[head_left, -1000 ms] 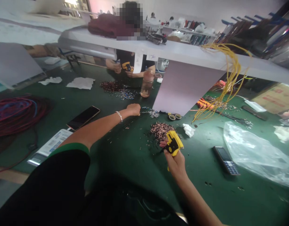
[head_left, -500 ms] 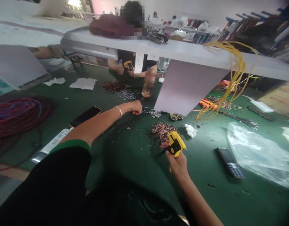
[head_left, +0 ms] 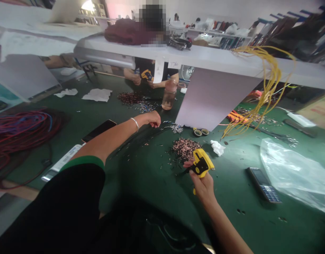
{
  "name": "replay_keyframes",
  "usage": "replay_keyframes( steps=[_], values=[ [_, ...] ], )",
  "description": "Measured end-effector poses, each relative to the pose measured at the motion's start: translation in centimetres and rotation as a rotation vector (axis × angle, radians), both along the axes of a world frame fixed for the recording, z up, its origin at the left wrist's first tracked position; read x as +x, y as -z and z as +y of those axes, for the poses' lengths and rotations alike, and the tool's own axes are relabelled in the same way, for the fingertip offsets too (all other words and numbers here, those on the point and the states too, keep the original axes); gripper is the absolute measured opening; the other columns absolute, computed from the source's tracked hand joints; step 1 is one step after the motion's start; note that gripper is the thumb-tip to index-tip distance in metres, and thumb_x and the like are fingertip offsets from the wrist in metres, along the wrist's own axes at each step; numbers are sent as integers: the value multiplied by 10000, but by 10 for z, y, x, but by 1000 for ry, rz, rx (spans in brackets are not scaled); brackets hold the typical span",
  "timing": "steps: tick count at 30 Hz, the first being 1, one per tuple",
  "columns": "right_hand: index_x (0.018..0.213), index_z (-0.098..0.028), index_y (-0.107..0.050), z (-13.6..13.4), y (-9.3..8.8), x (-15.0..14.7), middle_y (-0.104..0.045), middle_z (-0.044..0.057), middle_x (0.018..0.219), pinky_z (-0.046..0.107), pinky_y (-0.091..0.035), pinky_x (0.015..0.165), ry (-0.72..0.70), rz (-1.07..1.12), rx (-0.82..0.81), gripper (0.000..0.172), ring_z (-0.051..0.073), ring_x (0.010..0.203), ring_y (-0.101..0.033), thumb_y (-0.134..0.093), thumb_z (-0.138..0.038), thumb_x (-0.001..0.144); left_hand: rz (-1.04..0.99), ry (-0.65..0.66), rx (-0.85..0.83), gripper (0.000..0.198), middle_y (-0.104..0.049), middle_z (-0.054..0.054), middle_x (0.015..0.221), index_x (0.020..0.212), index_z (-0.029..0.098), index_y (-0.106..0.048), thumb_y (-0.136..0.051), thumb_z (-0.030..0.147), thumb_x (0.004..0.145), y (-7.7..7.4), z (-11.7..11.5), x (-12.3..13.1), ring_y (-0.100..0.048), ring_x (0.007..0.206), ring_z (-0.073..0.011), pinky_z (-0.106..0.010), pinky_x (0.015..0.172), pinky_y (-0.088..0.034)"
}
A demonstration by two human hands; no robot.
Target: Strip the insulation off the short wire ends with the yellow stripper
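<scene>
The right hand [head_left: 203, 187] is low and near the middle, with the arm coming up from the bottom. Its fingers [head_left: 198, 183] are clenched around a yellow crimping tool [head_left: 202, 163], gripping it tight. A short dark wire [head_left: 185, 171] sticks out from the tool, just left of the fingers. A big pile of cut wire bits [head_left: 185, 148] with copper ends lies just past those fingers, on the green counter [head_left: 239, 229]. Little loose bits are spread around it.

The left arm reaches far out across the counter, with a silver bangle [head_left: 134, 123] on the wrist. The left hand [head_left: 153, 119] is bent down, and its fingers [head_left: 157, 123] are curled. I cannot tell if they hold something small. A small heap of metal bits [head_left: 176, 128] lies just right of these fingers.

A black smartphone [head_left: 99, 128] lies under the left arm. Farther right of the yellow tool are a white tissue [head_left: 217, 147], a keypad phone [head_left: 263, 185] and a clear plastic bag [head_left: 292, 176]. A coil of red wire [head_left: 22, 130] sits far left of the left fingers.
</scene>
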State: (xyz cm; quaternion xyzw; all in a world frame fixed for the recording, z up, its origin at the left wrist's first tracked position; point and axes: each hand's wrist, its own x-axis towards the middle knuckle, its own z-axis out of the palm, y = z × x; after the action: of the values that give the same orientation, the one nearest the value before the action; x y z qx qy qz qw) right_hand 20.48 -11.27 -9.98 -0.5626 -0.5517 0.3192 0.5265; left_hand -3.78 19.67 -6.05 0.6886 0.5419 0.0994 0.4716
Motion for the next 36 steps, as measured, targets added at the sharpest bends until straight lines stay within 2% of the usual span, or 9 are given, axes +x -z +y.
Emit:
replay_keyframes(
  steps=[8,14,20,24,29,32,36],
  values=[
    [960,-253,-775,0,1,1,-771,82,1088,531,-434,1086,-13,-24,12,206,314,1186,-638,-611,-331,863,-44,-21,-13,129,-617,6,516,689,134,-716,-765,113,571,-4,-1,0,-581,512,-121,-266,561,-454],
    [986,-256,-783,1,10,4,-763,81,1131,518,-460,1068,-4,-2,-1,226,320,1220,-619,-628,-361,859,-113,-30,-55,111,-608,3,517,647,139,-673,-765,120,587,-14,-6,1,-565,517,-113,-263,546,-417],
    [1039,-237,-756,0,13,2,-772,87,1064,537,-484,1041,-77,129,-30,251,302,1005,-707,-688,-349,825,-231,-70,-108,155,-645,-15,579,686,139,-656,-806,136,643,-23,-5,-6,-557,537,-108,-276,562,-420],
    [1086,-231,-724,-1,12,-3,-774,90,1029,554,-513,1007,-103,232,-49,302,309,989,-717,-723,-333,801,-321,-101,-182,167,-672,-34,629,711,132,-657,-823,146,697,-25,-11,-8,-570,560,-101,-281,607,-451],
    [1060,-234,-729,1,5,-3,-778,89,1008,523,-563,906,-82,329,-100,333,297,892,-725,-788,-346,751,-446,-138,-271,157,-679,-36,613,714,121,-652,-809,124,711,-30,-38,10,-606,563,-108,-273,628,-499],
    [1051,-226,-742,3,-5,0,-790,89,1032,484,-572,853,-76,447,-139,332,272,833,-721,-802,-305,734,-522,-138,-322,161,-702,-46,634,724,119,-646,-807,120,711,-30,-64,31,-634,555,-119,-273,610,-519],
    [1042,-222,-755,4,-18,5,-794,98,1086,446,-572,812,-148,606,-212,328,259,808,-719,-797,-255,718,-617,-117,-409,129,-730,-70,666,744,113,-647,-775,107,734,-27,-102,55,-685,582,-151,-290,624,-560]
  ],
)
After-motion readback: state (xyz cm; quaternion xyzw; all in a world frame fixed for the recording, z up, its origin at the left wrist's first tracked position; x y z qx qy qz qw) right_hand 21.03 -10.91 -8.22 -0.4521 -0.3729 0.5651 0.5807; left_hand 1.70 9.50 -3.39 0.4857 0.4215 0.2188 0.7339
